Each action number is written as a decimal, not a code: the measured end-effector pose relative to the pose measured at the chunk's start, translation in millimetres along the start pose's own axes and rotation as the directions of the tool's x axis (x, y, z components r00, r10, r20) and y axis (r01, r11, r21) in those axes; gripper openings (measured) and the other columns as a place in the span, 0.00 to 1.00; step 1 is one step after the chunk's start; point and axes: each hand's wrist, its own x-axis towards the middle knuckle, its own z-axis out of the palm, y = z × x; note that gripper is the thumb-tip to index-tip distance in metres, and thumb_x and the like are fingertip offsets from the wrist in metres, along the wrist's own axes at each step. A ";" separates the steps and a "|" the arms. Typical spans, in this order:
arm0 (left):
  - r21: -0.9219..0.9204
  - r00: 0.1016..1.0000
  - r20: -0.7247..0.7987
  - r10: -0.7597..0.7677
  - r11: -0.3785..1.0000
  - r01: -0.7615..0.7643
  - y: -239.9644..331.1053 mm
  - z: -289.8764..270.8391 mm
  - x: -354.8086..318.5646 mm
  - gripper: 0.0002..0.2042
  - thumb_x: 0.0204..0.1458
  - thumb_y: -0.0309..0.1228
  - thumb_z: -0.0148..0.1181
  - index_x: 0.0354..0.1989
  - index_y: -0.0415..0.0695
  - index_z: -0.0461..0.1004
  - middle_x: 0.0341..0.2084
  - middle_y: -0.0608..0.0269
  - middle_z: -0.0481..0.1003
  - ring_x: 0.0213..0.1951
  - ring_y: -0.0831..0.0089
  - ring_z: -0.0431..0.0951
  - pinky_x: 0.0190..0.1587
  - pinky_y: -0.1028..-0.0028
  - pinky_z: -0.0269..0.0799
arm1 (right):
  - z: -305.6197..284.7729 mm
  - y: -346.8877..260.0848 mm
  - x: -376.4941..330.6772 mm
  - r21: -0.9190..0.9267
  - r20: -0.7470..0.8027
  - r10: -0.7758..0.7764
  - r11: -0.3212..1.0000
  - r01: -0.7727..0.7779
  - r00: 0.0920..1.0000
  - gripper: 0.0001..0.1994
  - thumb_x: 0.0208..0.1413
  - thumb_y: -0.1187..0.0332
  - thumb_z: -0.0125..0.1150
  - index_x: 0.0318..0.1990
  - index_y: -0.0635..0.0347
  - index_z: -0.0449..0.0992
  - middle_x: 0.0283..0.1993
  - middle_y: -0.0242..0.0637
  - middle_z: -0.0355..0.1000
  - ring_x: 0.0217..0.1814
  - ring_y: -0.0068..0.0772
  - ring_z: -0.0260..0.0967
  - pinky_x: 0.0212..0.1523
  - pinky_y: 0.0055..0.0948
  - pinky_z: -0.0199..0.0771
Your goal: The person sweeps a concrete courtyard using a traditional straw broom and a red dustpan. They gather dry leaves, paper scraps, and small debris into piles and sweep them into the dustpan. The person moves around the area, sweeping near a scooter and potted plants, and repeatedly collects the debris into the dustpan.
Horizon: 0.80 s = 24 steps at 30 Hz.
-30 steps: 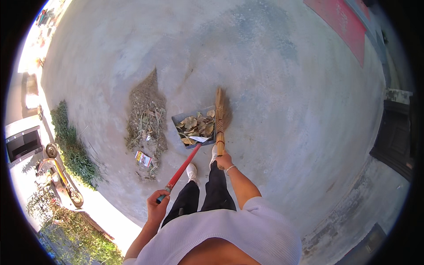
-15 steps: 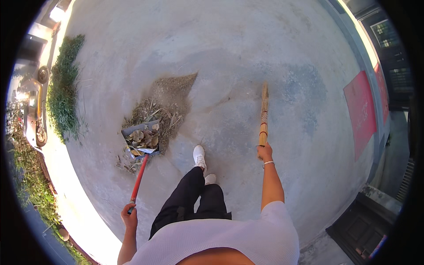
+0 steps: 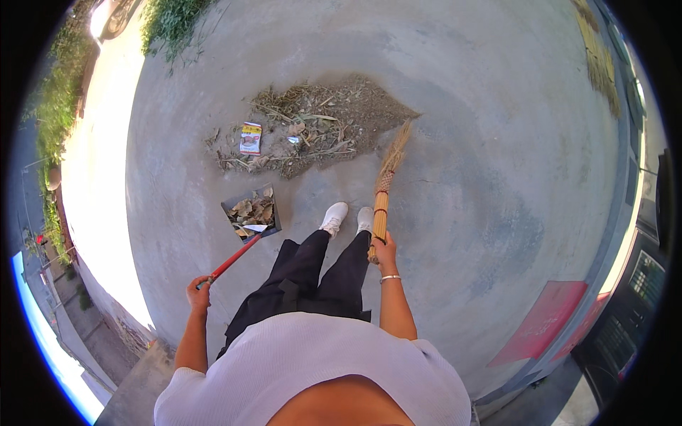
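My left hand (image 3: 199,292) is closed round the end of the red handle of a dustpan (image 3: 275,210). Dry leaves (image 3: 250,211) and a pale scrap fill the pan, which sits at or just above the ground left of my feet. In my right hand (image 3: 384,253) is a short straw broom (image 3: 384,183), gripped by its bound handle, bristles pointing away from me. Its tip comes close to the right end of a pile of dirt and dry stalks (image 3: 348,106). On the pile's left part lies a yellow, white and red packet (image 3: 251,139), with a small shiny scrap (image 3: 293,140) nearby.
Grey concrete (image 3: 455,298) surrounds me. Green plants (image 3: 170,25) grow at the far left, beside a sunlit strip. A red mat (image 3: 543,321) lies at the right near a dark door (image 3: 639,298). Straw-coloured stalks (image 3: 598,57) lie along the far right edge.
My body has turned left to right, so the pile now lies ahead. The dustpan has come away from the pile toward me, uncovering the packet. The broom has moved nearer the pile.
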 end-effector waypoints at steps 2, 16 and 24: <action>0.022 0.989 -0.070 -0.130 0.991 0.131 10.1 -5.0 -11.3 0.07 0.41 0.28 0.61 0.31 0.44 0.77 0.17 0.68 0.69 0.13 0.78 0.67 0.10 0.77 0.60 | 11.5 -64.0 -36.9 0.071 0.116 0.157 0.984 -0.166 0.981 0.23 0.44 0.75 0.55 0.52 0.60 0.65 0.28 0.37 0.68 0.16 0.29 0.66 0.12 0.27 0.66; 0.267 0.856 -0.482 -0.189 0.898 0.349 -48.0 165.0 -15.1 0.09 0.41 0.29 0.61 0.33 0.48 0.76 0.25 0.52 0.75 0.28 0.57 0.76 0.32 0.64 0.70 | 164.4 -190.3 317.5 -0.650 0.700 -0.223 0.197 0.734 0.679 0.32 0.39 0.69 0.58 0.57 0.64 0.59 0.32 0.53 0.72 0.32 0.45 0.73 0.33 0.37 0.72; -0.019 0.794 -0.551 -0.258 0.955 0.297 -149.0 270.1 -46.5 0.10 0.41 0.23 0.60 0.35 0.44 0.75 0.28 0.52 0.76 0.32 0.58 0.77 0.35 0.67 0.71 | 449.8 -54.9 257.4 -0.440 0.877 0.260 0.772 0.458 0.404 0.30 0.39 0.71 0.56 0.57 0.54 0.62 0.34 0.36 0.69 0.30 0.28 0.67 0.30 0.29 0.69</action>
